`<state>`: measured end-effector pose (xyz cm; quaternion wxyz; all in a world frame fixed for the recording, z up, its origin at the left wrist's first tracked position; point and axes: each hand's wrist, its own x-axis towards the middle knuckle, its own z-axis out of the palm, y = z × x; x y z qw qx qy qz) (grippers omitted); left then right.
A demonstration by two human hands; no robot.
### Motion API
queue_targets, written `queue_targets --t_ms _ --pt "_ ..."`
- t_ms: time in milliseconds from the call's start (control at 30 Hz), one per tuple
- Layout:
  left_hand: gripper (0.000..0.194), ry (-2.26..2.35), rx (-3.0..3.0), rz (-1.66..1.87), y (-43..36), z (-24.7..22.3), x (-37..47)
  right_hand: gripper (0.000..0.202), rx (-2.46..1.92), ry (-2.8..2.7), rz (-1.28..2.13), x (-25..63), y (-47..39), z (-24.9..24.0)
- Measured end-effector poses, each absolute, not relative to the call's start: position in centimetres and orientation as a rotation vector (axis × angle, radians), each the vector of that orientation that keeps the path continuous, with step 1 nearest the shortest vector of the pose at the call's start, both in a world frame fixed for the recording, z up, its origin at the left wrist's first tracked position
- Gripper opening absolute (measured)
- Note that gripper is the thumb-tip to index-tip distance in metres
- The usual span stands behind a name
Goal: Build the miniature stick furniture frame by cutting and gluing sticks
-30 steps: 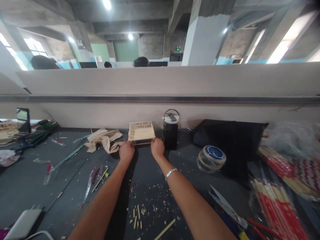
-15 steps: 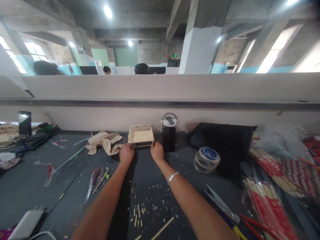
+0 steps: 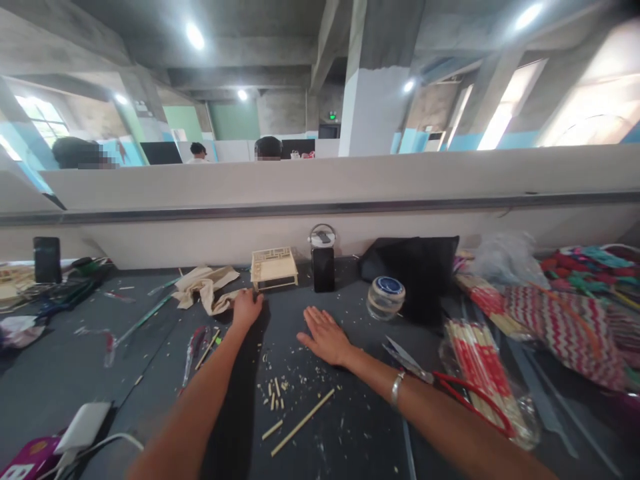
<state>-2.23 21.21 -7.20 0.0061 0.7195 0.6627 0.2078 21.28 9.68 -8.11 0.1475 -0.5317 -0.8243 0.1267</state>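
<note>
A small pale wooden model bed [image 3: 275, 268] with lattice rails stands upright on the dark table near the partition. My left hand [image 3: 247, 309] is just in front of its left leg and beside a crumpled beige cloth [image 3: 207, 285]; its fingers are loosely bent and apart, holding nothing that I can see. My right hand [image 3: 325, 335], palm down with fingers spread, is over the tabletop right of some wood crumbs. Short cut sticks [image 3: 275, 393] and a longer thin stick [image 3: 303, 423] lie between my forearms.
Behind the right hand stand a phone [image 3: 323, 269] and a blue-lidded jar [image 3: 386, 298]. Red-handled scissors [image 3: 410, 360] lie by my right forearm, near red-wrapped sticks [image 3: 477, 360] and a black bag [image 3: 430, 267]. A white charger [image 3: 85, 427] sits front left.
Both hands have come away from the model bed, which now stands by the partition. My right hand has moved back toward me and spread flat. The view has shifted right.
</note>
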Motion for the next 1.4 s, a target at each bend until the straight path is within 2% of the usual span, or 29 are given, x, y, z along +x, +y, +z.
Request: queue_targets --t_ms 267,333,400,500,567,800,900,1067,1167,1333,1400 --pt "0.038 1.466 2.476 0.469 9.6 -7.5 -4.8 0.080 -1.084 -2.651 0.517 15.3 3.3 -6.3" --pt "0.042 1.373 2.470 0.438 6.8 -6.9 -6.1 0.079 -1.186 -2.600 0.482 17.1 3.3 -5.7" --pt "0.046 1.321 2.392 0.430 4.6 -6.1 -7.0 0.083 -1.499 -2.440 0.385 20.1 3.8 -5.5" --pt "0.051 1.331 2.185 0.471 2.1 -5.1 -7.1 0.091 -1.736 -2.297 0.351 23.4 3.5 -6.2" --pt "0.052 1.332 2.116 0.493 0.6 -4.9 -6.6 0.094 -1.743 -2.306 0.346 22.8 1.8 -7.0" --pt "0.053 1.275 2.109 0.493 -5.2 -5.3 -7.6 0.093 -1.171 -2.552 0.499 12.8 -4.8 -7.4" --pt "0.049 1.386 1.980 0.491 -6.9 -4.5 -10.3 0.087 -1.169 -2.580 0.489 13.7 -2.2 -6.1" --pt "0.056 1.639 1.822 0.743 -7.1 -3.2 -13.3 0.083 -1.431 -2.487 0.401 17.2 4.9 -5.3" --pt "0.056 1.660 1.818 0.828 -7.3 -3.3 -13.3 0.084 -1.255 -2.606 0.417 15.1 4.2 -5.9" --pt "0.061 1.590 1.843 0.808 -8.7 -4.4 -12.3 0.091 -0.727 -2.782 0.455 6.6 -4.0 -6.5" --pt "0.062 1.573 1.843 0.779 -9.4 -4.8 -12.3 0.087 -0.499 -2.777 0.454 3.9 -7.2 -6.1"
